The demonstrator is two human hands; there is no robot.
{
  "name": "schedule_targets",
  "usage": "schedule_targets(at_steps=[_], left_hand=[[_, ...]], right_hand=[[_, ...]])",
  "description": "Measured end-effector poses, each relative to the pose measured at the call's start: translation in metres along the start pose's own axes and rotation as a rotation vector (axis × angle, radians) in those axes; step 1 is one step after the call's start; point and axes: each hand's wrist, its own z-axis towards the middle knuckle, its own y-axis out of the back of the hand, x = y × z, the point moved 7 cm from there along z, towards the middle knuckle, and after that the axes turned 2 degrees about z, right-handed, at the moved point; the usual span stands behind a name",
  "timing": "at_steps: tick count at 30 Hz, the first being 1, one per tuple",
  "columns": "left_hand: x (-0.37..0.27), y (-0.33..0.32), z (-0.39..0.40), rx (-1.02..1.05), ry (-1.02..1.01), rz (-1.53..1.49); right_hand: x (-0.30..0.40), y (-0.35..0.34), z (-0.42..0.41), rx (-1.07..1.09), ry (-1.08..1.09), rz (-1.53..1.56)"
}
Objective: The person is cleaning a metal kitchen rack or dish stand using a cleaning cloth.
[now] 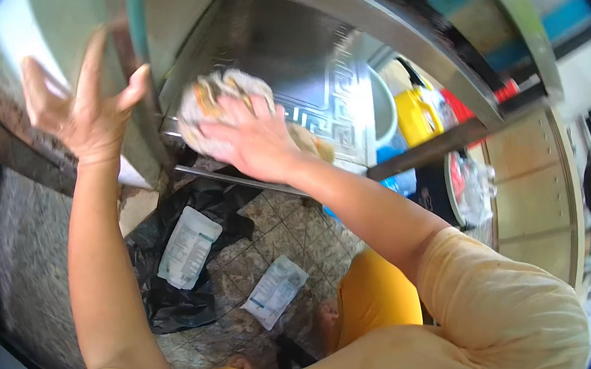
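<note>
A crumpled, patterned cloth [227,90] lies under my right hand [261,138], which presses it with spread fingers onto a dark, shiny shelf panel [287,34] with a raised key-pattern border. The shelf sits low inside a metal frame. My left hand [88,100] is raised at the upper left beside a green upright pole [138,26], its fingers apart and holding nothing. Another crumpled cloth or bag, partly hidden by my right wrist, lies near the shelf's front edge.
Two printed pouches [189,247] [275,292] lie on the tiled floor [259,245], one over a black plastic bag [178,312]. Right of the shelf stand a pale basin [385,105], a yellow jug [414,115] and a bin with clear plastic [476,194]. A metal frame bar [420,154] crosses above the floor.
</note>
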Motion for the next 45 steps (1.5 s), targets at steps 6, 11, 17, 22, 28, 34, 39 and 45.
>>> schedule_targets(at_steps=[6, 11, 17, 22, 28, 34, 39, 45], left_hand=[[-0.024, -0.002, 0.009, 0.178, 0.023, 0.031], [-0.018, 0.008, 0.01, 0.303, 0.062, -0.015], [-0.029, 0.024, 0.021, 0.544, 0.137, -0.015], [-0.095, 0.056, 0.072, 0.284, 0.069, -0.342], [-0.217, 0.086, 0.152, 0.077, -0.33, -0.702], [-0.286, 0.113, 0.222, -0.051, -0.623, -0.771], [-0.35, 0.118, 0.246, 0.039, -1.022, -0.895], [-0.397, 0.113, 0.248, 0.41, -1.236, -0.938]], right_hand=[[-0.076, 0.05, -0.147, -0.213, -0.07, -0.236], [-0.042, 0.073, -0.195, -0.166, 0.014, -0.149], [-0.052, 0.182, -0.276, -0.854, -0.154, 0.093], [-0.118, 0.21, -0.263, -1.288, -0.352, 0.945], [-0.145, 0.161, -0.232, -1.419, -0.292, 0.437], [-0.154, 0.074, -0.237, -0.805, -0.389, 0.203], [-0.168, 0.067, -0.244, -1.009, -0.311, 0.751], [-0.164, 0.129, -0.225, -1.079, -0.251, 0.76]])
